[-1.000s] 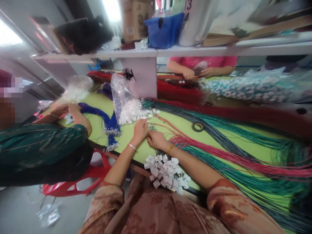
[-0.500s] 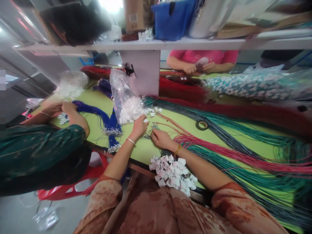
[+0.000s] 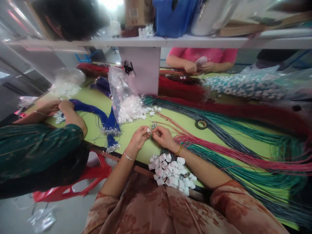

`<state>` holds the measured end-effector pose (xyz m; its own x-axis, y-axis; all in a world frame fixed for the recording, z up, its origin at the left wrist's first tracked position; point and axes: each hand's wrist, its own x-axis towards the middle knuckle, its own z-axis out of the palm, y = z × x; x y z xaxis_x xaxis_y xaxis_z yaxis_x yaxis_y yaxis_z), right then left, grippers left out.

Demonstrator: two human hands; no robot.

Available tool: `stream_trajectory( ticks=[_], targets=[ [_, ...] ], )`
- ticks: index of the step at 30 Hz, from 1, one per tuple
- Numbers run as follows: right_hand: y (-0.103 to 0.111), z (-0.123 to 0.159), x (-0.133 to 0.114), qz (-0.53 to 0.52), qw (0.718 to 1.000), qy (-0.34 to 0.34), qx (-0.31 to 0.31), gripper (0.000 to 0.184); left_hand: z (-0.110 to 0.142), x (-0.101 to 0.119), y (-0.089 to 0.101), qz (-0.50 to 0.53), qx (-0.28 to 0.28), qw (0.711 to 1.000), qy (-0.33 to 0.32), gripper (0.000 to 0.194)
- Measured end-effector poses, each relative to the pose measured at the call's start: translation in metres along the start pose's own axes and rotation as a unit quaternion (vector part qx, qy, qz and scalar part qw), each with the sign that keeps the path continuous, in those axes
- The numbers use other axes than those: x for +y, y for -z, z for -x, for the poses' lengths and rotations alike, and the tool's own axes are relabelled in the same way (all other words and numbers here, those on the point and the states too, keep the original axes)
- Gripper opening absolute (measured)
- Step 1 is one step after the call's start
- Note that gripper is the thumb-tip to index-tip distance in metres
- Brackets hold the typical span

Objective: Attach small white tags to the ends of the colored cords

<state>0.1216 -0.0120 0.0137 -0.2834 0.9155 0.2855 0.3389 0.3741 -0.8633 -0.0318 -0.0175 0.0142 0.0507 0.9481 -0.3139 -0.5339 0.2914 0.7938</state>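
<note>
My left hand (image 3: 139, 137) pinches a small white plastic connector housing (image 3: 148, 130) between thumb and fingertips. Close beside it on the right, my right hand (image 3: 162, 136) has its fingers closed at the end of a thin wire, mostly hidden by the fingers. Metal-tipped wire ends (image 3: 153, 124) lie just beyond both hands. Below my right wrist, a cluster of white connectors fitted on wires (image 3: 170, 170) rests at the table's front edge. Loose white housings (image 3: 131, 109) spill from a clear plastic bag (image 3: 116, 81) ahead of my left hand.
Red-pink wires (image 3: 219, 152), green wires (image 3: 207, 159) and dark grey wires (image 3: 226, 138) stretch rightward across the green table (image 3: 126, 136). A tape roll (image 3: 201, 124) lies among them. On the left, a co-worker's hands (image 3: 57, 105) are near blue wires (image 3: 97, 112). A shelf (image 3: 207, 41) spans above.
My left hand moved up towards the loose housings, then came back down with a white housing, turning palm up beside my right hand. My right hand stayed near the wire ends. The view shifted slightly.
</note>
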Motion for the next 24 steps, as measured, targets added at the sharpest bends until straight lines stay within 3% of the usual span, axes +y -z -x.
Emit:
stream_trajectory(
  ticks=[5,13,24],
  targets=[
    [0.002,0.0,0.001,0.049,0.998,0.027,-0.011,0.012,0.0,-0.005,0.001,0.027,-0.005,1.0,0.006,0.025],
    [0.001,-0.001,0.004,0.051,0.998,-0.006,-0.029,0.012,0.0,-0.007,0.002,0.011,0.001,1.0,-0.014,0.028],
    [-0.002,0.0,0.003,0.102,0.992,0.004,-0.071,0.016,0.006,-0.018,-0.004,-0.057,0.073,0.992,-0.091,0.032]
  ],
)
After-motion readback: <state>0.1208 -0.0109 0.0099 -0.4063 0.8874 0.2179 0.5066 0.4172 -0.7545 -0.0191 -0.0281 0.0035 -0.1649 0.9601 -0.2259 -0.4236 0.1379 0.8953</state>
